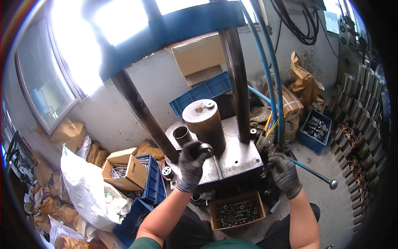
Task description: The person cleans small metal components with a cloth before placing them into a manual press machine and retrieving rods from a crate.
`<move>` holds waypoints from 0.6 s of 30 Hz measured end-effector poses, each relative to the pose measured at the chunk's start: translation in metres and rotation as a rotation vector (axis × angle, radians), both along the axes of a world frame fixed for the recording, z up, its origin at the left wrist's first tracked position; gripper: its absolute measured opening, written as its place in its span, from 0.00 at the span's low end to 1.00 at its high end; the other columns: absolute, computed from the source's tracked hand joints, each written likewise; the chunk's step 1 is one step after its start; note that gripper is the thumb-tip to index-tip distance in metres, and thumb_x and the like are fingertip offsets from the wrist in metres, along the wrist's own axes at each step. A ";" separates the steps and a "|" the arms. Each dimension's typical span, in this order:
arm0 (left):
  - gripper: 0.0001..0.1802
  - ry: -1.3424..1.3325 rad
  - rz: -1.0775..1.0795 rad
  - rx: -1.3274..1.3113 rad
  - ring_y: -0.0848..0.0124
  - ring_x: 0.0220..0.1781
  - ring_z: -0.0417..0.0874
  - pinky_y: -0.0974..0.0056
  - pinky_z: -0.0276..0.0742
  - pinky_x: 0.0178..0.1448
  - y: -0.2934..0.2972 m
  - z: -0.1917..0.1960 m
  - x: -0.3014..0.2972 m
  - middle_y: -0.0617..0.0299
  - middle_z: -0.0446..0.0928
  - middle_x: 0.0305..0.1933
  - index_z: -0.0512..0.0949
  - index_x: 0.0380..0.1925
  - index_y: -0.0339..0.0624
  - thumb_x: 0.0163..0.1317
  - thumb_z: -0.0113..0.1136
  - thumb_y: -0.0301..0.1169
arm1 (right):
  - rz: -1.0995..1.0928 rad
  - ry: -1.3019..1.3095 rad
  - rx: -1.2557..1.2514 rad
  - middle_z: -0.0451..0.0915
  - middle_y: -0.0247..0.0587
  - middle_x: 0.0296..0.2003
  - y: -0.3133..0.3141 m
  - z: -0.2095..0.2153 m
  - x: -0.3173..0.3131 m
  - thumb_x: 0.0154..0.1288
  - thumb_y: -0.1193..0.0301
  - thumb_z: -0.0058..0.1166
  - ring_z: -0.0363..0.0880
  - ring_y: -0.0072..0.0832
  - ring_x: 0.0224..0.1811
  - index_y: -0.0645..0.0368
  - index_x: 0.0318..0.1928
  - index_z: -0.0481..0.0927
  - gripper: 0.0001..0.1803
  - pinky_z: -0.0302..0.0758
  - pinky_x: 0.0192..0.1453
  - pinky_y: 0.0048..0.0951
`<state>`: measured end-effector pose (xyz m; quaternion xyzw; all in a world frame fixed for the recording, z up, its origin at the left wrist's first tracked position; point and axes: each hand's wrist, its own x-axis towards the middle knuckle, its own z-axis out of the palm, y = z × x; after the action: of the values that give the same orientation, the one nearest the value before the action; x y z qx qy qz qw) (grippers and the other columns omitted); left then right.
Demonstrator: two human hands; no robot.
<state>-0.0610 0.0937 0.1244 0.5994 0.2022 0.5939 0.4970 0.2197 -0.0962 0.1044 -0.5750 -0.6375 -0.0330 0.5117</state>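
My left hand (192, 165), in a dark grey glove, is raised over the front of a steel press table (245, 161). Its fingers are closed on a small shiny metal ring (206, 148). A slim metal rod (218, 168) shows just right of that hand. Behind it stands a thick steel cylinder (207, 128) with a small ring-shaped part (210, 106) on its top. My right hand (285, 174), gloved too, has curled fingers beside the table's right edge; what they hold is hidden. A blue lever (313, 171) with a metal ball end reaches out to the right from beside this hand.
Dark steel columns (235, 83) flank the table under a blue crossbeam (178, 31). A short tube (181, 135) stands left of the cylinder. Below is a box of small rings (214, 218). A carton (132, 177) and white sack (81, 186) lie left; stacked metal cylinders (365, 120) right.
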 end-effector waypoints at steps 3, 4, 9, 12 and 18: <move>0.25 0.068 0.135 0.101 0.68 0.52 0.87 0.62 0.87 0.61 0.038 0.063 0.001 0.56 0.83 0.51 0.77 0.55 0.36 0.59 0.72 0.13 | -0.005 0.168 -0.050 0.85 0.52 0.42 0.002 0.001 -0.001 0.61 0.88 0.56 0.87 0.49 0.41 0.63 0.46 0.83 0.14 0.85 0.50 0.39; 0.26 0.156 0.255 0.141 0.68 0.51 0.87 0.62 0.87 0.60 0.054 0.080 0.001 0.57 0.83 0.51 0.77 0.56 0.35 0.58 0.73 0.14 | 0.005 0.171 -0.039 0.85 0.52 0.42 0.005 0.001 -0.001 0.61 0.88 0.56 0.87 0.49 0.41 0.63 0.46 0.83 0.14 0.85 0.50 0.39; 0.22 0.537 0.470 0.556 0.70 0.49 0.87 0.63 0.85 0.57 0.123 0.122 0.010 0.58 0.85 0.49 0.79 0.55 0.37 0.61 0.74 0.20 | 0.075 0.116 -0.113 0.84 0.53 0.41 0.009 0.006 -0.008 0.63 0.78 0.63 0.85 0.53 0.43 0.60 0.44 0.84 0.09 0.82 0.49 0.44; 0.23 0.803 0.162 0.567 0.66 0.54 0.87 0.61 0.81 0.63 0.131 0.123 0.005 0.55 0.86 0.51 0.81 0.58 0.40 0.64 0.75 0.29 | 0.093 0.043 -0.107 0.83 0.53 0.39 0.011 0.010 -0.011 0.64 0.73 0.64 0.84 0.54 0.44 0.59 0.42 0.83 0.07 0.82 0.49 0.47; 0.27 0.994 0.275 0.619 0.51 0.63 0.83 0.53 0.78 0.70 0.120 0.123 -0.004 0.46 0.81 0.60 0.80 0.59 0.40 0.62 0.77 0.37 | 0.175 -0.017 -0.183 0.83 0.51 0.38 0.007 0.016 -0.015 0.65 0.69 0.64 0.83 0.53 0.43 0.58 0.39 0.81 0.07 0.81 0.48 0.49</move>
<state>-0.0649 0.2140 0.2479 0.8904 0.3038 0.3329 0.0638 0.2044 -0.0893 0.1203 -0.5610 -0.6901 0.0653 0.4526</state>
